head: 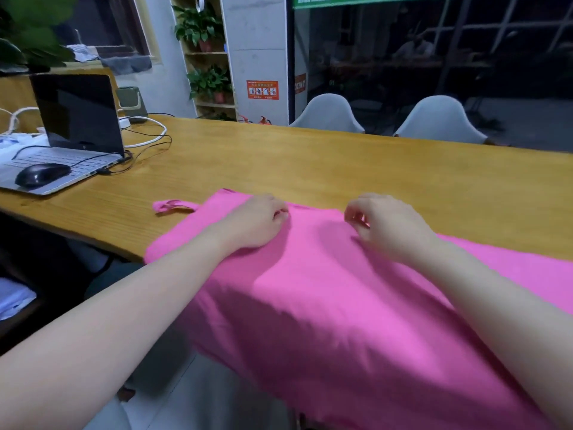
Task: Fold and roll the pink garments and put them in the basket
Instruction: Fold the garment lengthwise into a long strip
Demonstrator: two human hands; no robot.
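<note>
Pink garment (325, 290): long axis ran toward the person, draped off table (341, 162); left hand (257, 221) and right hand (387, 225) equally near, both pinched its far edge

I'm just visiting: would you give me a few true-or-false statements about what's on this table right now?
1. Both hands rest on the bright pink cloth garment. True: left hand, right hand.
2. The black computer mouse lies on the yellow wooden table. False: it sits on the open silver laptop.
3. Two white plastic chairs stand beyond the table. True.
4. The garment is rolled up. False: it lies spread, hanging over the near edge.
5. A basket stands beside the garment. False: none is visible.
</note>
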